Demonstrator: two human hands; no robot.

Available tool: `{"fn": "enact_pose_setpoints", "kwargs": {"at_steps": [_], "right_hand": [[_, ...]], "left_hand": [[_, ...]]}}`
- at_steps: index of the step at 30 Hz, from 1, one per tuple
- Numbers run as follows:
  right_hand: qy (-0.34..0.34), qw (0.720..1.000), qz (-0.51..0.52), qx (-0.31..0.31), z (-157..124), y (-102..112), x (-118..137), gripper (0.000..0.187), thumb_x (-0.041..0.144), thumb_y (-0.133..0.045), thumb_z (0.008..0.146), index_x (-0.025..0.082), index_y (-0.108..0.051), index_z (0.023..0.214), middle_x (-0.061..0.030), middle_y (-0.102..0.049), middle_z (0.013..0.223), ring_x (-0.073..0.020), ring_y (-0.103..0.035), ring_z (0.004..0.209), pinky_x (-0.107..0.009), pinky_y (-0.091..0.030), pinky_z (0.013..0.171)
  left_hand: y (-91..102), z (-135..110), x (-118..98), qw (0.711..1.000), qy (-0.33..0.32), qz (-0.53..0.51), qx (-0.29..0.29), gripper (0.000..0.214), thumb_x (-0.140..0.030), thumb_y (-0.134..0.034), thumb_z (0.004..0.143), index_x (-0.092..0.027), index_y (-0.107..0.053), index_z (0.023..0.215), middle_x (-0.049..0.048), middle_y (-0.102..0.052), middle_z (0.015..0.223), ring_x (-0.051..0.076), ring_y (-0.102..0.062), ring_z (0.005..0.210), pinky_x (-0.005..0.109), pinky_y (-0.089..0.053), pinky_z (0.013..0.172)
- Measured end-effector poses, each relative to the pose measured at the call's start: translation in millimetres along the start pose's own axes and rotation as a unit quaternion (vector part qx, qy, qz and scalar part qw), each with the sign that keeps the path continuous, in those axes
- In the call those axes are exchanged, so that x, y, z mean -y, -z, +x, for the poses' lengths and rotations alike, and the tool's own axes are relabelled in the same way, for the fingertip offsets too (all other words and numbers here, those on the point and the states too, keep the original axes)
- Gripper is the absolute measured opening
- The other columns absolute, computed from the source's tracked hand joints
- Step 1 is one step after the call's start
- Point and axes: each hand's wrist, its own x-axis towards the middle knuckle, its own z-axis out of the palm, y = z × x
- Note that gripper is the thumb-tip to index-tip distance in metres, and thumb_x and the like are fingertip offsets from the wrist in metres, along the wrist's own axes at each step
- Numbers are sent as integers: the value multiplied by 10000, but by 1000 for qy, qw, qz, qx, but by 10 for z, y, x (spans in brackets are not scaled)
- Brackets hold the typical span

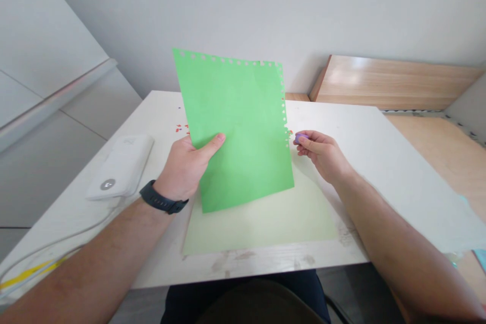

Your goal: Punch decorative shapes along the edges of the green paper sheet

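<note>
My left hand (pixel 190 162) grips a green sheet of paper (pixel 239 126) by its left side, thumb lying across the front. The sheet is held up at a slant over the table. Small punched holes line its top edge and the upper part of its right edge. Just right of the sheet, my right hand (pixel 319 152) pinches a small purple paper punch (pixel 301 138), mostly hidden by the fingers and apart from the paper. Beneath the green sheet, a pale cream sheet (pixel 261 228) lies flat on the table.
Tiny red and orange paper bits (pixel 180 128) lie on the white table (pixel 349 126) behind the green sheet. At left sits a white power bank (pixel 123 167) with a cable (pixel 76 233). A wooden board (pixel 395 81) leans at the back right.
</note>
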Motion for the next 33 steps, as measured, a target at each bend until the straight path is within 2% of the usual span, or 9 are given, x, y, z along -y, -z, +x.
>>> {"fn": "enact_pose_setpoints", "kwargs": {"at_steps": [4, 9, 13, 19, 24, 29, 33], "right_hand": [[25, 999, -35, -21, 147, 29, -39, 403, 429, -865, 780, 193, -749, 1085, -54, -740, 1006, -169, -625, 834, -324, -488, 737], [71, 983, -156, -66, 337, 97, -208, 561, 523, -792, 829, 190, -643, 1256, -93, -762, 1109, -208, -672, 908, -327, -500, 700], [105, 964, -229, -81, 411, 176, -307, 526, 571, -723, 882, 210, -633, 1253, -103, -764, 1162, -223, -686, 978, -342, -543, 757], [137, 936, -314, -81, 415, 244, -264, 470, 584, -649, 943, 212, -715, 1223, -101, -771, 1145, -229, -681, 941, -391, -551, 836], [140, 903, -398, -82, 415, 283, -249, 444, 523, -657, 944, 201, -752, 1234, -110, -759, 1077, -243, -668, 892, -425, -549, 854], [180, 862, -468, -74, 401, 291, -240, 423, 340, -681, 886, 193, -735, 1278, -140, -705, 1201, -248, -688, 918, -441, -558, 908], [182, 849, -491, -63, 385, 284, -244, 404, 277, -696, 849, 213, -749, 1244, -120, -718, 1163, -254, -702, 929, -438, -557, 931]], "left_hand": [[10, 9, 2, 1000, 6, 7, -15, 479, -470, -876, 813, -248, -798, 1230, 63, -759, 1353, 343, -697, 1288, 519, -555, 1136], [8, 7, -16, 1000, 8, 15, -25, 470, -471, -878, 805, -244, -805, 1211, 67, -780, 1310, 343, -712, 1261, 522, -557, 1130], [-2, -5, -37, 999, 11, 15, -31, 454, -471, -879, 800, -257, -808, 1194, 59, -784, 1301, 336, -726, 1237, 512, -567, 1121], [-16, -17, -55, 999, 5, 17, -28, 456, -481, -871, 809, -259, -804, 1201, 55, -785, 1298, 336, -720, 1248, 513, -560, 1131], [-13, -21, -62, 1000, 8, 10, -24, 462, -484, -877, 800, -258, -806, 1196, 60, -781, 1309, 337, -726, 1238, 495, -575, 1110], [-5, -23, -64, 1000, 10, 11, -21, 480, -510, -874, 796, -253, -806, 1196, 70, -774, 1321, 356, -716, 1252, 515, -575, 1107], [-6, -28, -76, 1000, 10, 14, -17, 492, -505, -875, 799, -255, -799, 1215, 69, -760, 1352, 353, -707, 1270, 502, -577, 1107]]}}
